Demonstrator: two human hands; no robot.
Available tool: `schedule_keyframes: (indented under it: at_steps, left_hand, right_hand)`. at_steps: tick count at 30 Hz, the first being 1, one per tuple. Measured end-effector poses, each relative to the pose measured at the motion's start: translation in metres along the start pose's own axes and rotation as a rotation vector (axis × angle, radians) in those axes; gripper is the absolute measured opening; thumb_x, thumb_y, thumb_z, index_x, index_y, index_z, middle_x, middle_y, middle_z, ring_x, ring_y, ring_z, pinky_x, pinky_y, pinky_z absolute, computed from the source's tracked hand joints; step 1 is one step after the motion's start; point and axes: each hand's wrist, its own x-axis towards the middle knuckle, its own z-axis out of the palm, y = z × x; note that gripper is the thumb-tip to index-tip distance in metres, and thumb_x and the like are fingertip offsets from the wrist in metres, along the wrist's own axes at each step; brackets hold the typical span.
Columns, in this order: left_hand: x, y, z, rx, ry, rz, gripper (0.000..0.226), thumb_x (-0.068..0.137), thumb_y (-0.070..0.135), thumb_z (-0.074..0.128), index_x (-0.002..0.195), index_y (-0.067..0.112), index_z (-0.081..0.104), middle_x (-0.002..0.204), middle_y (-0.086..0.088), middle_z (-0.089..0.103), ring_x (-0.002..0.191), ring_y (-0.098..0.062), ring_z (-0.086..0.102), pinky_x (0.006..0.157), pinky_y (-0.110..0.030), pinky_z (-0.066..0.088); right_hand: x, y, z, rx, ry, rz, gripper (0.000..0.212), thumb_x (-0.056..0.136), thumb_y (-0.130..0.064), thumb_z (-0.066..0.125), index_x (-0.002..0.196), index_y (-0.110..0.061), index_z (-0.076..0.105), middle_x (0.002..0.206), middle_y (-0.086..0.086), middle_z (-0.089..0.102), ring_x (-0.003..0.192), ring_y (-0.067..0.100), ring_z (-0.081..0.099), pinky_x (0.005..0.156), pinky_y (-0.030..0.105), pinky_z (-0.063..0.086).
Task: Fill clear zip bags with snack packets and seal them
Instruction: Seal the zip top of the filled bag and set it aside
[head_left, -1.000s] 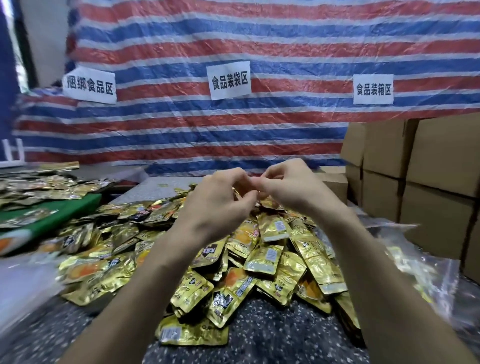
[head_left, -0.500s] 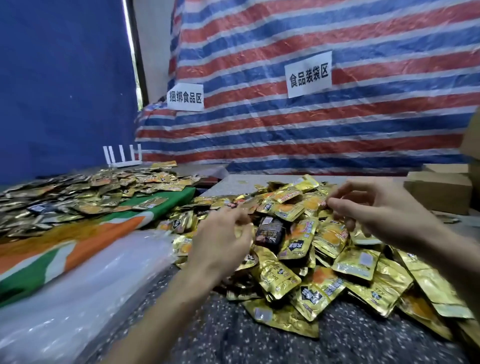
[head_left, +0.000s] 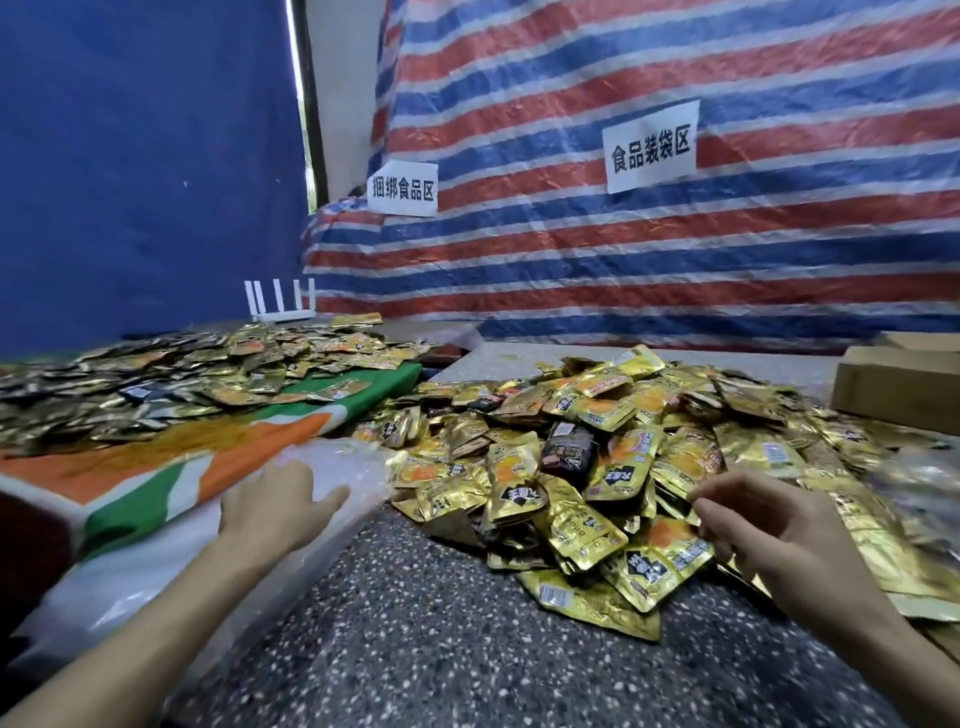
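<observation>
Snack packets (head_left: 597, 467), heaped ahead of the right fingers (head_left: 711, 499): gold foil with orange panels and black label patches. One odd packet (head_left: 566, 449) in the heap: dark brown-black. Zip bags (head_left: 358, 467) under the left fingers (head_left: 332, 496): clear, reading milky white. Counter (head_left: 415, 623) between the two sets of fingers: dark grey, speckled white. Cloth (head_left: 171, 467) left of the left fingers: orange, green and white bands. Tarpaulin (head_left: 675, 260) far beyond the fingers: red, white and blue stripes. Sheet (head_left: 130, 156) beyond the left fingers: plain deep blue. Signs (head_left: 649, 145) on the tarpaulin: white, black characters. Boxes (head_left: 893, 389) beyond the right fingers: plain brown.
</observation>
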Motion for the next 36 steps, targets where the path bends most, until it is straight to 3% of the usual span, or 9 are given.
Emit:
schedule_keyframes:
  at_steps: [2, 4, 8, 13, 18, 22, 27, 33, 36]
  left_hand:
    - [-0.003, 0.000, -0.002, -0.032, -0.152, 0.049, 0.062, 0.087, 0.075, 0.046, 0.059, 0.020, 0.044, 0.060, 0.005, 0.047, 0.062, -0.018, 0.047, 0.060, -0.029, 0.037]
    - [-0.004, -0.001, -0.005, 0.025, -0.147, 0.077, 0.046, 0.091, 0.060, 0.054, 0.067, 0.020, 0.052, 0.069, 0.004, 0.057, 0.070, -0.020, 0.055, 0.058, -0.028, 0.034]
    - [-0.009, 0.001, -0.017, -0.108, 0.028, -0.004, 0.017, 0.088, 0.014, 0.052, 0.077, 0.019, 0.064, 0.071, -0.001, 0.063, 0.069, -0.026, 0.059, 0.057, -0.029, 0.040]
    - [-0.025, 0.021, -0.037, -0.333, 0.306, -0.009, 0.037, 0.100, 0.033, 0.048, 0.070, 0.014, 0.057, 0.069, -0.008, 0.062, 0.066, -0.032, 0.056, 0.062, -0.037, 0.043]
    - [-0.065, 0.082, -0.073, -0.777, 0.578, 0.382, 0.011, 0.096, 0.012, 0.060, 0.089, 0.021, 0.063, 0.072, 0.008, 0.065, 0.062, -0.011, 0.062, 0.053, -0.032, 0.051]
    - [-0.096, 0.139, -0.081, -1.013, 0.643, 0.612, 0.010, 0.097, 0.007, 0.058, 0.105, 0.010, 0.063, 0.085, -0.001, 0.071, 0.068, -0.017, 0.068, 0.055, -0.042, 0.058]
    - [-0.136, 0.192, -0.045, -0.959, 0.559, 0.886, 0.017, 0.097, 0.011, 0.053, 0.111, 0.009, 0.064, 0.088, -0.006, 0.071, 0.075, -0.022, 0.067, 0.061, -0.041, 0.055]
    - [-0.155, 0.205, -0.008, -0.887, 0.478, 1.043, 0.038, 0.077, 0.002, 0.071, 0.109, 0.020, 0.060, 0.104, 0.005, 0.073, 0.096, -0.006, 0.062, 0.080, -0.029, 0.055]
    - [-0.155, 0.194, -0.012, -1.107, 0.115, 0.869, 0.022, 0.079, 0.030, 0.062, 0.100, 0.029, 0.067, 0.105, 0.017, 0.071, 0.102, 0.000, 0.062, 0.086, -0.028, 0.050]
  right_hand:
    - [-0.002, 0.003, 0.000, -0.005, 0.002, -0.006, 0.017, 0.088, 0.001, 0.067, 0.080, -0.012, 0.073, 0.065, 0.009, 0.066, 0.053, 0.010, 0.055, 0.047, 0.014, 0.042]
    - [-0.003, 0.005, -0.001, -0.005, 0.009, -0.016, 0.018, 0.088, 0.001, 0.068, 0.080, -0.013, 0.074, 0.066, 0.010, 0.066, 0.053, 0.010, 0.056, 0.048, 0.014, 0.043]
    - [-0.004, 0.007, -0.003, 0.015, 0.021, -0.018, 0.018, 0.089, 0.002, 0.067, 0.082, -0.013, 0.074, 0.063, 0.008, 0.065, 0.052, 0.010, 0.055, 0.047, 0.015, 0.043]
    - [-0.004, 0.007, -0.004, 0.070, 0.007, 0.004, 0.018, 0.088, -0.004, 0.068, 0.085, -0.020, 0.075, 0.066, 0.010, 0.065, 0.055, 0.018, 0.054, 0.045, 0.023, 0.042]
    - [-0.005, -0.002, -0.007, 0.323, -0.027, 0.123, 0.022, 0.076, -0.032, 0.072, 0.088, -0.014, 0.075, 0.071, 0.011, 0.063, 0.058, 0.025, 0.050, 0.048, 0.025, 0.046]
    - [-0.003, -0.008, -0.010, 0.475, -0.042, 0.197, 0.029, 0.073, -0.045, 0.071, 0.074, -0.016, 0.074, 0.069, 0.009, 0.060, 0.060, 0.019, 0.055, 0.047, 0.024, 0.045]
    - [-0.004, -0.009, -0.011, 0.526, -0.123, 0.278, 0.052, 0.073, -0.067, 0.070, 0.068, -0.016, 0.069, 0.066, 0.009, 0.060, 0.057, 0.019, 0.056, 0.047, 0.026, 0.045]
    - [-0.005, -0.009, -0.013, 0.380, -0.224, 0.364, 0.030, 0.075, -0.026, 0.074, 0.076, 0.003, 0.070, 0.073, 0.020, 0.057, 0.057, 0.018, 0.057, 0.045, 0.023, 0.047]
    - [-0.007, -0.012, -0.017, 0.355, -0.314, 0.392, 0.023, 0.081, -0.019, 0.070, 0.080, 0.003, 0.075, 0.075, 0.019, 0.063, 0.062, 0.018, 0.061, 0.050, 0.023, 0.051]
